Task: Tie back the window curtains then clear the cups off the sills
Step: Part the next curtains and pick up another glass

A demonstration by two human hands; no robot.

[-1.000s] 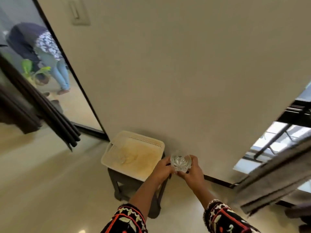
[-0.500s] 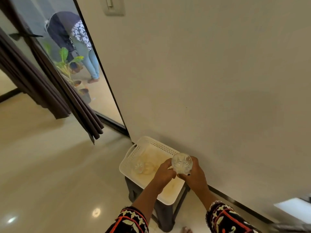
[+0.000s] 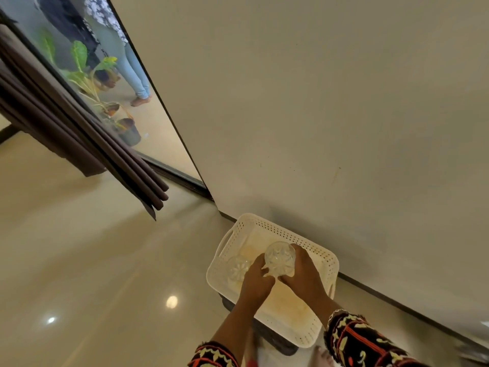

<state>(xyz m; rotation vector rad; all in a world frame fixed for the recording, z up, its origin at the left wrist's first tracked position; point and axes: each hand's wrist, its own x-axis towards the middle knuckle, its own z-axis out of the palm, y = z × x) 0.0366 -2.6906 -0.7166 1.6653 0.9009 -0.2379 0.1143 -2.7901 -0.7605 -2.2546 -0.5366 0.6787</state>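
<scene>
glass cup (image 3: 280,258) held just above white basket (image 3: 321,254) | right hand (image 3: 304,278) grip clamped round its side | left hand (image 3: 258,282) grip curled on its near edge | second glass (image 3: 237,268) lies inside basket | basket sits on dark stool (image 3: 280,341) beside wall (image 3: 317,128) | brown curtain (image 3: 79,123) well apart, left

Head camera (tilted) looks down, close over the basket (image 3: 291,235).
</scene>
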